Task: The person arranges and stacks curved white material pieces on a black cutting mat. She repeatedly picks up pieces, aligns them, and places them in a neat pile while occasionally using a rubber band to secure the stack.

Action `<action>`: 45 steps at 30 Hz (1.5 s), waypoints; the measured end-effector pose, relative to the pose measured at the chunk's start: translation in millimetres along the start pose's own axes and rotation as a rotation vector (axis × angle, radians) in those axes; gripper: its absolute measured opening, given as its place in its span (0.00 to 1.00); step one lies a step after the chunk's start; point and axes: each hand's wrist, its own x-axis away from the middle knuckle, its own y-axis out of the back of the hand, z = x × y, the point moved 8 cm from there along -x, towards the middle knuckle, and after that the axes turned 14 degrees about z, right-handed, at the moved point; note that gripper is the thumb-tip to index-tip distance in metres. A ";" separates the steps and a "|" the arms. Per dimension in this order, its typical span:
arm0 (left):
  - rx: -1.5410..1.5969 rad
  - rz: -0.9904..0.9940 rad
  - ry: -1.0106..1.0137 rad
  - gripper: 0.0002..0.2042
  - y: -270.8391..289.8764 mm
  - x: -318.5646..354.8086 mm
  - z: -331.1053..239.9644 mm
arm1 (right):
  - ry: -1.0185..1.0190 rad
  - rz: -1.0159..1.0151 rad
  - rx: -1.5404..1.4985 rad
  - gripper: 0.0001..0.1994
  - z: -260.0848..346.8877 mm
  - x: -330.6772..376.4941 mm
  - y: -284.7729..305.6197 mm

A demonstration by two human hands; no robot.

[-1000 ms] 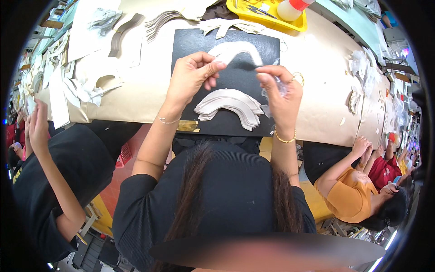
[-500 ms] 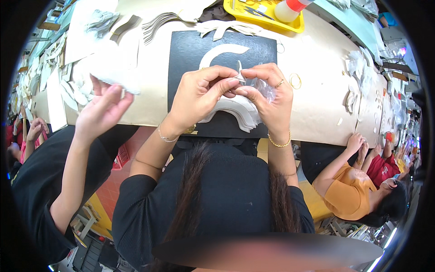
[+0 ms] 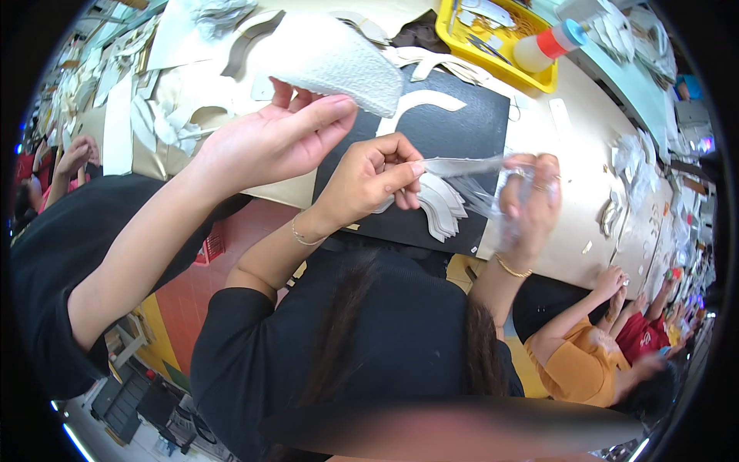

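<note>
My left hand (image 3: 377, 179) pinches the end of a thin whitish strip (image 3: 454, 166) between thumb and fingers. From the strip, crinkled clear plastic film (image 3: 479, 192) stretches across to my right hand (image 3: 533, 202). That hand is smeared by motion, its fingers bent around the film. Below the strip, a fanned stack of curved white pieces (image 3: 445, 209) rests on a black mat (image 3: 481, 127). One more curved white piece (image 3: 431, 100) lies alone near the mat's far side.
From the left, a co-worker's hand (image 3: 296, 127) holds a white textured sheet (image 3: 339, 65) over the mat's left edge. A yellow tray (image 3: 500, 65) at the back carries a bottle (image 3: 543, 48) and a tool. Other people sit along the table at right.
My right hand has moved right, away from my left, drawing the clear film out between them. The co-worker's hand has brought the white sheet rightward, close to my left hand.
</note>
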 end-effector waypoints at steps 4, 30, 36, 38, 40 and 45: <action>0.135 -0.065 0.157 0.06 17.7 22.0 33.6 | -0.001 -0.192 -0.180 0.11 9.5 20.8 76.6; -1.315 -0.428 0.237 0.18 68.2 -26.1 42.7 | -0.058 -0.292 0.240 0.09 9.3 15.6 54.4; -0.996 -0.415 0.119 0.14 59.4 -27.7 39.2 | -0.041 -0.160 0.711 0.09 1.2 6.4 25.5; -0.494 -0.416 0.189 0.12 65.9 -27.1 49.3 | 0.020 -0.274 0.503 0.09 6.1 11.8 30.5; -0.406 -0.366 0.241 0.12 66.7 -29.5 42.8 | 0.162 -0.343 0.253 0.09 16.7 14.7 32.1; -0.088 -0.161 0.141 0.10 45.3 -47.4 27.6 | 0.177 -0.090 0.780 0.04 26.0 -6.5 -18.2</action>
